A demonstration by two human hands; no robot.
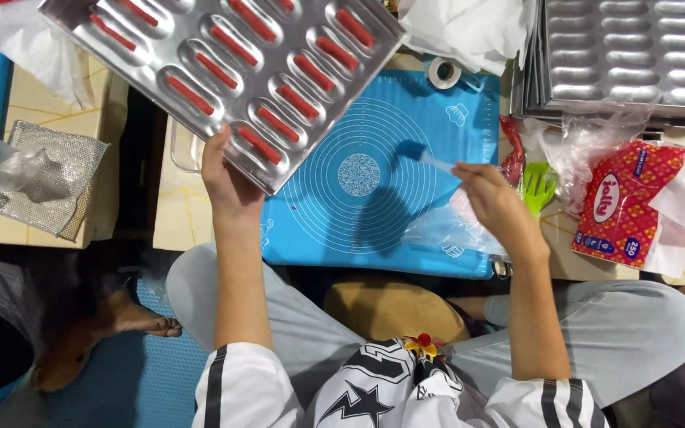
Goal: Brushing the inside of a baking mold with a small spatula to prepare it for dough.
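- Metal baking tray with red strips in its moulds is gripped at its edge by the left hand.
- Right hand pinches a blue brush over the blue mat.

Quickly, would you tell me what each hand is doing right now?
Left hand: closed on the metal mould tray.
Right hand: closed on a blue-tipped brush.

A low worktop of pale tiles with yellow grout lines spans the scene, a dark gap splitting it at the left, while blue floor covering lies near-left under even, bright light.
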